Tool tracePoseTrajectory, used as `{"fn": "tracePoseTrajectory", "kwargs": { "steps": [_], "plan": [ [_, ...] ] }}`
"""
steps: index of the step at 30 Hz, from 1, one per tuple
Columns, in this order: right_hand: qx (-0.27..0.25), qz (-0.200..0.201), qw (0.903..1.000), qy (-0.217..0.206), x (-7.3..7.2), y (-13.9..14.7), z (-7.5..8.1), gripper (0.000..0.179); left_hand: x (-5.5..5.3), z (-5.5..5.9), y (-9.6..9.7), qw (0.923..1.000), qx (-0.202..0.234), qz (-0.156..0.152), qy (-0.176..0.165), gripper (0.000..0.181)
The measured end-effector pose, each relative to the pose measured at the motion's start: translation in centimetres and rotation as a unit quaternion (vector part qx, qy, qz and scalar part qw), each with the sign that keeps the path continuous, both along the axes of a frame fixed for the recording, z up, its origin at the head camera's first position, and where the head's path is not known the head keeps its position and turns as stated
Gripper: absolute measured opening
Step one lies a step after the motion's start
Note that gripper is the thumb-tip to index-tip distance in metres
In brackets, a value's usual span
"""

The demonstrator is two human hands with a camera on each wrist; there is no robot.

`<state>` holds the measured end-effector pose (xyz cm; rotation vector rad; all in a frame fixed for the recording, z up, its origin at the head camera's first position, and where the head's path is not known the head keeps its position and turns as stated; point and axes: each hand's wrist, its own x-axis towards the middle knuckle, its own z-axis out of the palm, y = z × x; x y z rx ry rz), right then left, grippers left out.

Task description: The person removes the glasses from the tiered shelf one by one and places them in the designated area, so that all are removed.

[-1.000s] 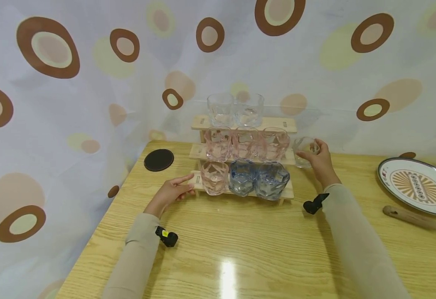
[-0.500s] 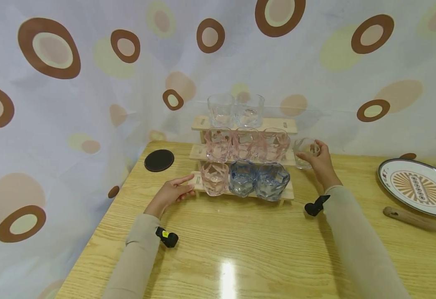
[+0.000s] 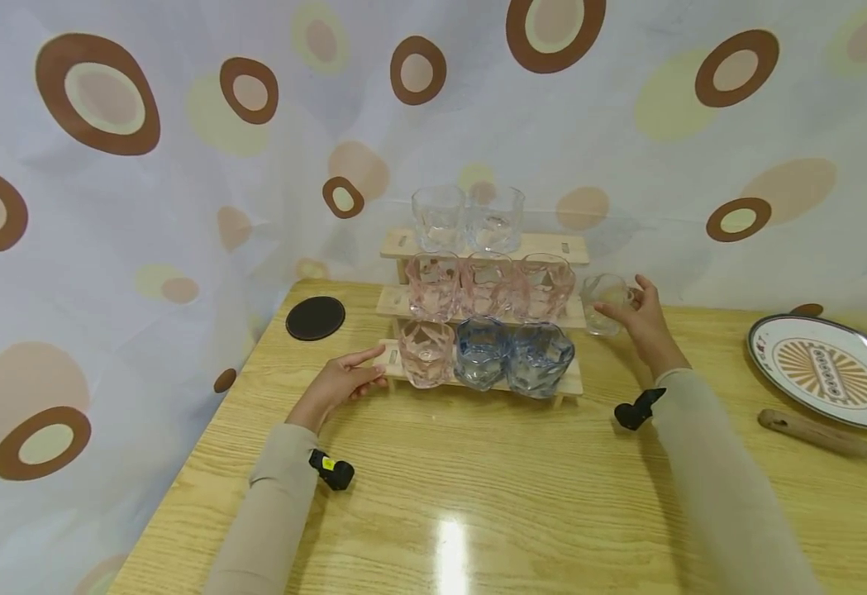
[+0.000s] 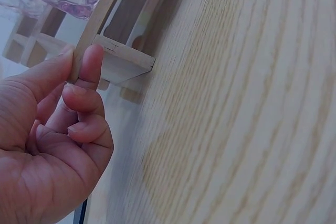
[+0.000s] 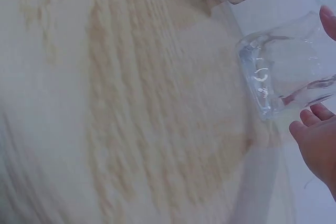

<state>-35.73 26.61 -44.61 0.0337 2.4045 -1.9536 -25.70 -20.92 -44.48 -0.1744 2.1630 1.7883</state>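
A three-step wooden rack (image 3: 573, 316) holds tumblers: two clear glasses (image 3: 439, 219) on top, pink glasses (image 3: 488, 287) across the middle, then one pink glass (image 3: 427, 355) and two blue glasses (image 3: 540, 361) below. My left hand (image 3: 338, 388) pinches the left end of the lowest shelf between thumb and index finger (image 4: 92, 61), its other fingers curled beneath. Right of the rack is another clear glass (image 3: 602, 304), upright. Around it my right hand (image 3: 645, 326) is spread, thumb overlapping its side in the head view; the fingers (image 5: 310, 119) stand off the glass.
A black round coaster (image 3: 316, 318) lies left of the rack. On the right are a patterned plate (image 3: 764, 364) and a whisk (image 3: 816, 434) with a wooden handle. A spotted cloth (image 3: 254, 207) hangs behind the wooden table (image 3: 433, 479).
The right hand's fingers have spread away from the clear glass, and its wrist has shifted slightly right. The left hand keeps its pinch on the rack.
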Motion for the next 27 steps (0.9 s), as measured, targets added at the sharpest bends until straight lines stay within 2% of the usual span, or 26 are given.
{"fn": "tracePoseTrajectory", "kwargs": {
  "steps": [5,13,21,27],
  "plan": [
    [0.031,-0.007,0.9994,0.015,0.4,0.8,1.2,0.104,0.0,-0.2,0.1,0.9999,0.003,-0.010,0.008,0.049],
    [0.036,-0.010,0.9977,0.056,0.8,1.4,3.8,0.099,-0.1,-0.1,0.0,1.0000,-0.001,-0.009,0.003,0.049],
    [0.049,0.012,0.9932,0.105,1.0,0.8,6.8,0.089,0.0,-0.1,-0.1,0.9998,0.009,-0.016,0.002,0.050],
    [0.095,0.033,0.9878,0.119,0.9,-0.1,8.8,0.088,-0.1,-0.1,0.0,0.9998,0.005,-0.017,-0.001,0.050]
  ]
}}
